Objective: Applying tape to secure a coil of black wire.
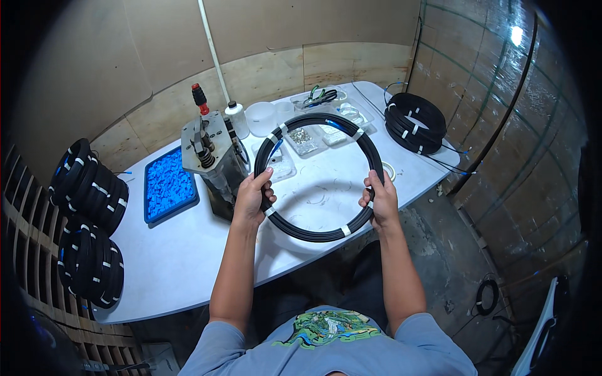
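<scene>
I hold a round coil of black cable, bound with several white tape bands, up over the white table. My left hand grips the coil's left side. My right hand grips its right side. The coil is tilted toward me, with a blue end showing at its top. A grey metal press tool with a red-topped handle stands just left of my left hand.
A blue tray of small blue parts lies left of the tool. Stacks of black coils sit at the table's left end, another stack at the far right. Clear plastic trays, a white bowl and a bottle stand behind the coil.
</scene>
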Motion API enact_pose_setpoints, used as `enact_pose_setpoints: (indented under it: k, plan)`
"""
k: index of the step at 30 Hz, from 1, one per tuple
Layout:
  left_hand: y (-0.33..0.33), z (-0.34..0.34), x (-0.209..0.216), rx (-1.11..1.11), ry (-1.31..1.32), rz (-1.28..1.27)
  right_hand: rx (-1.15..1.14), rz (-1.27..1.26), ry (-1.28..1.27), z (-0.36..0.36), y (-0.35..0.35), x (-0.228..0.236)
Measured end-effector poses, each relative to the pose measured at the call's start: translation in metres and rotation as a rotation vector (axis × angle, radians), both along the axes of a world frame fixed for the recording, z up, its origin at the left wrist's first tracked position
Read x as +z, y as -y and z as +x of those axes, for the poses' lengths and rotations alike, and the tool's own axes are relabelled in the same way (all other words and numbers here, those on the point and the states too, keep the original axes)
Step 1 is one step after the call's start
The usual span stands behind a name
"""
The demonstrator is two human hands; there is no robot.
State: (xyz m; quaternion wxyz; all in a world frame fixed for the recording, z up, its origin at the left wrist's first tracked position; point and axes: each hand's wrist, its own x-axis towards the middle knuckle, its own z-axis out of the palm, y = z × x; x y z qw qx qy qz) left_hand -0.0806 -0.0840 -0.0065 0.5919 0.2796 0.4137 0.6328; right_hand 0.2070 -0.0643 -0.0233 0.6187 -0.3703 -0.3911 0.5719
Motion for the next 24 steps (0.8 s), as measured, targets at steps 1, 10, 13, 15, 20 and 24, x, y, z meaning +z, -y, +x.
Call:
enact_pose_setpoints:
  k: [1,10,13,15,20,24]
  plan:
    - [0.001,0.001,0.001,-0.001,-0.005,0.011,0.006,-0.021,-0.012,0.001,-0.001,-0.002]
    - [0.008,0.006,0.012,-0.021,-0.072,0.077,0.017,-0.123,-0.112,0.004,-0.004,-0.014]
    - [0.01,0.006,0.011,-0.03,-0.094,0.097,0.02,-0.122,-0.111,0.005,-0.004,-0.013]
    - [0.01,0.004,0.008,-0.039,-0.12,0.095,0.024,-0.114,-0.103,0.006,-0.004,-0.012]
    - [0.008,0.0,0.004,-0.071,-0.171,0.099,0.127,0.079,0.0,0.021,-0.013,-0.002]
    - [0.005,0.0,0.014,-0.057,-0.39,0.197,0.202,0.234,0.252,0.034,-0.016,0.041]
